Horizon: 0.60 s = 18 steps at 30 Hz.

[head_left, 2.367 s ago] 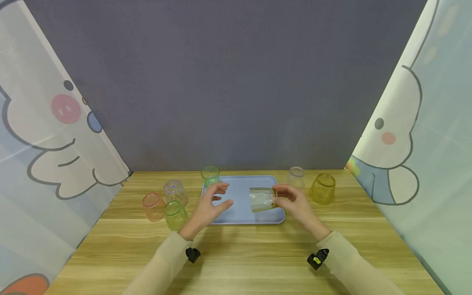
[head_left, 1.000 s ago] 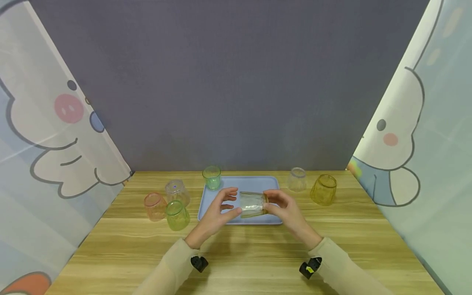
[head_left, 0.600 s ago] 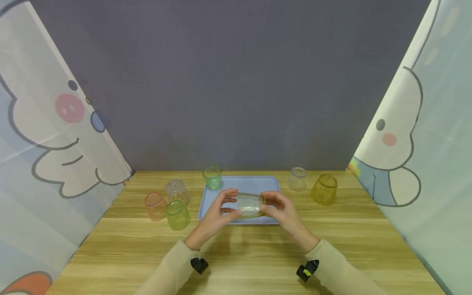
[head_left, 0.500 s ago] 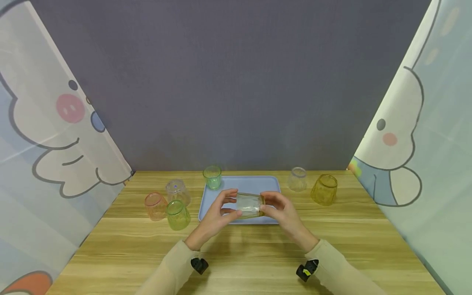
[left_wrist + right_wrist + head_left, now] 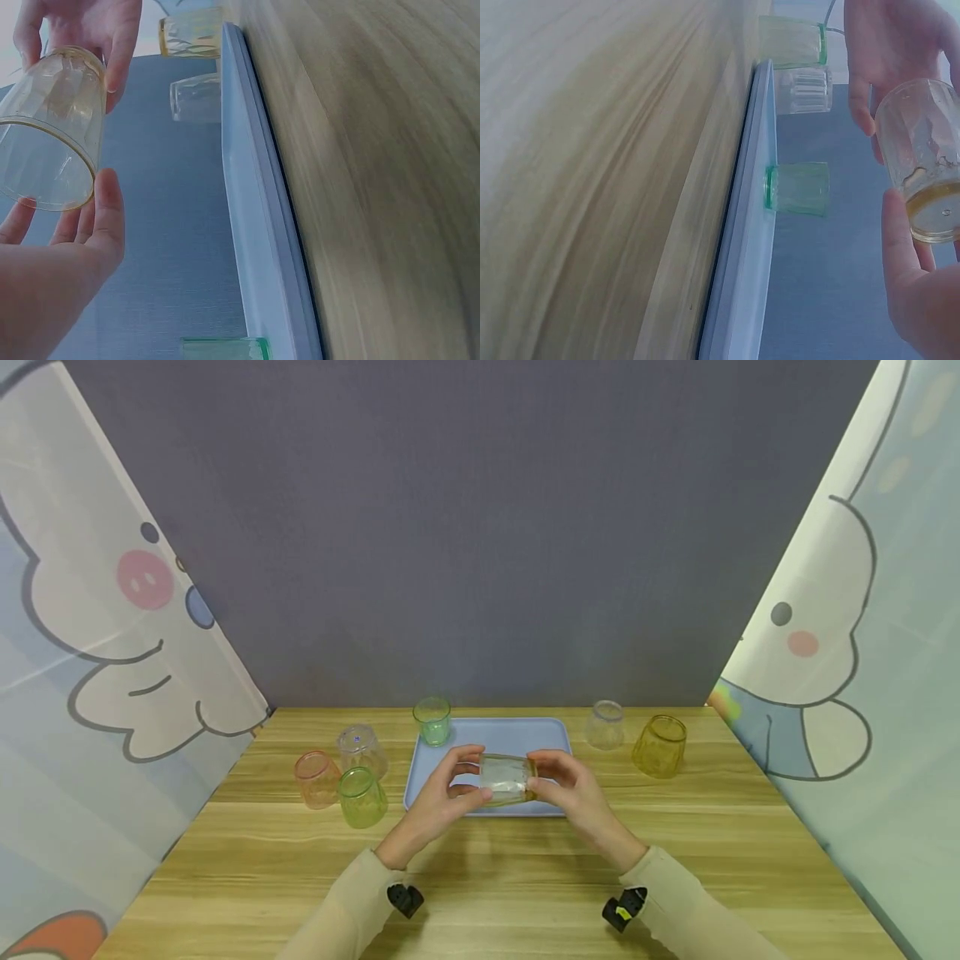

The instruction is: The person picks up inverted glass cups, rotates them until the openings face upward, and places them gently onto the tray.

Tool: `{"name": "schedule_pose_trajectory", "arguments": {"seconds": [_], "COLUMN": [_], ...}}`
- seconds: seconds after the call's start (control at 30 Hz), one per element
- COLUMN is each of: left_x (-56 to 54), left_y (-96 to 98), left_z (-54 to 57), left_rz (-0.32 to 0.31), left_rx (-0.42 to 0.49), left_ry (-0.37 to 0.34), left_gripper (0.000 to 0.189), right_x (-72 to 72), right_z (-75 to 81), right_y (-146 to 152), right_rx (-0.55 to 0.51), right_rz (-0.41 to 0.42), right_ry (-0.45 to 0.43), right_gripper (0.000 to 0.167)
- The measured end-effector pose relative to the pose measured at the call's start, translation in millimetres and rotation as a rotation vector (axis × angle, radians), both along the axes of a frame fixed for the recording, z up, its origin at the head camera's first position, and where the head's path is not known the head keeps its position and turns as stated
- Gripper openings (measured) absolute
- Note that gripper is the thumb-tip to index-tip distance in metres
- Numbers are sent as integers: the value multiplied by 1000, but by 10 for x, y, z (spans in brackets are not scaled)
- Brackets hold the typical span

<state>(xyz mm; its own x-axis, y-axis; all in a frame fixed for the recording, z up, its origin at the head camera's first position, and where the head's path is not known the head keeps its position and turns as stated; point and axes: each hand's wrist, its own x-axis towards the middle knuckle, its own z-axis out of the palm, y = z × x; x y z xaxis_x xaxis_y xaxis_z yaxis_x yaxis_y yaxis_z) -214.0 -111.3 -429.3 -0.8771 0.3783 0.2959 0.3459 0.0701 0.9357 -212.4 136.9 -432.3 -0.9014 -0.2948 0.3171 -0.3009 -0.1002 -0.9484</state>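
Note:
A pale amber-tinted drinking glass (image 5: 504, 778) lies sideways in the air over the light blue tray (image 5: 517, 735), held between both hands. My right hand (image 5: 581, 797) grips its base end with thumb and fingers; the thick amber base shows in the right wrist view. At the open rim (image 5: 71, 146), which points left, my left hand (image 5: 438, 802) holds it with the thumb in front and fingertips behind. A green glass (image 5: 432, 727) stands upright at the tray's back left corner.
Left of the tray on the wooden table (image 5: 480, 893) stand a pink glass (image 5: 317, 781), a clear purplish glass (image 5: 362, 752) and a yellow-green glass (image 5: 362, 799). To the right are a clear glass (image 5: 604, 727) and an amber glass (image 5: 659, 747). A grey panel (image 5: 480, 543) rises behind.
The right hand has carried the glass left to the tray's middle. The left hand has moved right and taken hold of the rim end. Over the last half second both hands have barely moved.

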Motion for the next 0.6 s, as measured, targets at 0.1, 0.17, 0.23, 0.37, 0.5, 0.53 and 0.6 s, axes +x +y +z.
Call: {"name": "schedule_pose_trajectory", "arguments": {"seconds": [0.1,0.17,0.23,0.37,0.5,0.53,0.6], "left_x": [-4,-6,-3,-6,-10,-12,-10], "left_y": [-5,-11,-21,-30,-34,-36,-38], "left_z": [-1,-5,-5,1,-1,-4,-2], "left_rz": [-5,-5,1,3,-4,-3,0], "left_rx": [4,1,-8,-9,-5,-9,-17], "left_ry": [-4,-7,-11,-10,-10,-10,-12], "left_gripper": [58,57,57,56,56,57,57], "right_x": [-5,-8,-8,-5,-18,-22,-31], "right_z": [9,20,37,66,60,58,60], "right_y": [10,18,24,31,44,46,51], "right_rx": [12,23,32,45,62,65,72], "right_rz": [18,27,34,45,52,53,54], "right_ry": [-9,-20,-27,-39,-33,-31,-21], "right_gripper": [44,45,45,45,44,44,43]}}
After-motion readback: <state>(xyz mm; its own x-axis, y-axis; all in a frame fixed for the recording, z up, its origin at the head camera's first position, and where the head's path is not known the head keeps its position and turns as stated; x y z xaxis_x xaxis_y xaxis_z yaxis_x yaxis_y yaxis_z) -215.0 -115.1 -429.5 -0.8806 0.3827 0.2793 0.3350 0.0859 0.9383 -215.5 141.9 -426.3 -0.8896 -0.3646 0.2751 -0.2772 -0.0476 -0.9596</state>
